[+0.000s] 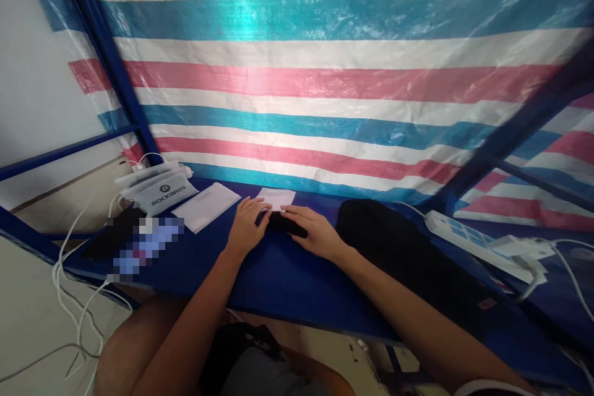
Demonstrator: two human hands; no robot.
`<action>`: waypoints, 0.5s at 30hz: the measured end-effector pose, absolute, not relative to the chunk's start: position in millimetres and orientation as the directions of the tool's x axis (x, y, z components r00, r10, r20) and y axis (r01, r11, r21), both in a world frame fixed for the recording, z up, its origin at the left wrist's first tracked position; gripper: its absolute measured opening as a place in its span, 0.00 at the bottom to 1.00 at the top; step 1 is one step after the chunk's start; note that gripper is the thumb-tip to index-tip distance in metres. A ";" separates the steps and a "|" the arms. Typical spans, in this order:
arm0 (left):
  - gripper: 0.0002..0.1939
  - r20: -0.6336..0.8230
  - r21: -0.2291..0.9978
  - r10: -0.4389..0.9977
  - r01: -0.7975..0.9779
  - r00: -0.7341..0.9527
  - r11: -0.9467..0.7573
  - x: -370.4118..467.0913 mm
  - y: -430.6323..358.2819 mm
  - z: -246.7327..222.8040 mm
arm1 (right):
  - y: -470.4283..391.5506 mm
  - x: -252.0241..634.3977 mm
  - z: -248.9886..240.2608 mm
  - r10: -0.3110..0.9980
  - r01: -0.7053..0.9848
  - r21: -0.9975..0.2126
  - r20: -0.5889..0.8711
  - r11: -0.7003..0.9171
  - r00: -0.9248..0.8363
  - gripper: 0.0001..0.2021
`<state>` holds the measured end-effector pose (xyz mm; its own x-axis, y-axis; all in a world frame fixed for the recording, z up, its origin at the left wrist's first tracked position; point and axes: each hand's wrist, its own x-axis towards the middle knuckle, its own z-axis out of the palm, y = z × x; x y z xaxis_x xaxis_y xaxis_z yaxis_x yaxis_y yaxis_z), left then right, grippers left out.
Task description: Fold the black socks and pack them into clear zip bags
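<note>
Both my hands are together at the middle of the blue desk. My left hand (247, 227) has its fingers on the left edge of a small white sheet (277, 197), with the thumb curled in close to them. My right hand (319, 234) lies over the right end of a small soft black bundle (282, 224). Its index fingertip reaches the sheet's near edge, and its thumb is bent in beside the bundle. The bundle sits just in front of the sheet, partly hidden by my fingers; whether the two are joined I cannot tell.
Left of my hands are a white flat packet (206, 206), a translucent ROCKBROS pouch (167, 192) and a pixelated phone-like item (148, 247) with white cables (78, 297). On the right lie a large black garment (394, 247) and a white power strip (477, 244). A striped plastic sheet (325, 83) hangs behind.
</note>
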<state>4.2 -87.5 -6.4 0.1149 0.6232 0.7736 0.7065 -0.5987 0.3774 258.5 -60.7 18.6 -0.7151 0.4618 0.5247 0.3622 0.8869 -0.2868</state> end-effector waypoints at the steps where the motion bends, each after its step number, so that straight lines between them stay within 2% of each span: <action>1: 0.09 0.778 0.370 0.617 0.705 0.121 -0.605 6.5 -88.5 -6.3 | -60.8 258.2 18.4 0.458 0.361 -0.282 0.525 0.889 -0.717 0.37; 9: 0.12 0.767 0.410 0.611 0.582 0.197 -0.702 18.4 -96.5 -2.5 | -65.3 253.8 21.9 0.453 0.381 -0.246 0.486 0.891 -0.747 0.39; 15: 0.11 0.754 0.426 0.624 0.572 0.205 -0.701 21.2 -97.3 -1.6 | -65.3 253.4 21.3 0.457 0.394 -0.233 0.479 0.889 -0.749 0.39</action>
